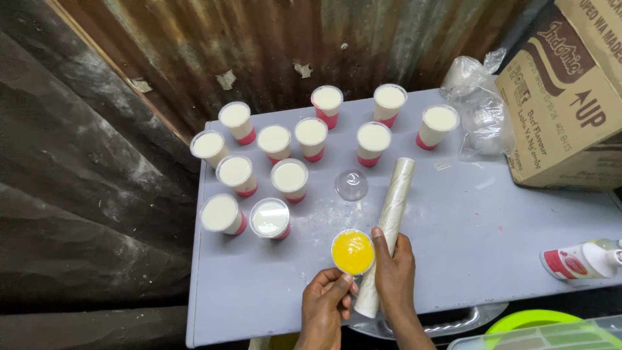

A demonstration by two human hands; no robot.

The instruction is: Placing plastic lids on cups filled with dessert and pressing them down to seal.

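On the table's (pixel 272 304) near edge, left hand (pixel 324 310) closed on yellow cup (pixel 352 252).

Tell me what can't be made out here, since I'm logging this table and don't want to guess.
- Head view: the bottle with the red label is cut off by the right edge.
- The green lid and clear tub run off the bottom edge.
- The roll's lower end is partly covered by the right hand.
- The yellow cup's sides are hidden below its rim; the left hand holds it.
- The plastic bag's contents are too blurred to tell.
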